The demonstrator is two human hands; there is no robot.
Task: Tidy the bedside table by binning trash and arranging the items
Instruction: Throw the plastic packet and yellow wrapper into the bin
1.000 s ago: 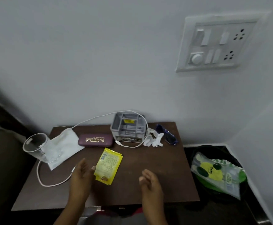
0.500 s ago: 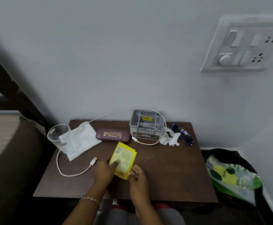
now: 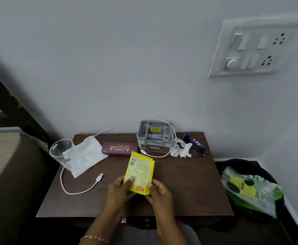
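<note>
A: What do the surfaces look like on your feed?

B: I see the bedside table as dark brown wood-look board, matt and smooth. The yellow sachet reads as thin printed film, faintly glossy.

A: And the rest?

B: The tumbler is clear glass. The pouch is soft and white, cloth or paper, I cannot tell which. The spectacle case is matt maroon with gilt lettering. The organiser is grey moulded plastic, the tissue crumpled paper, the cable smooth white plastic, and the green packet shiny film.
</note>
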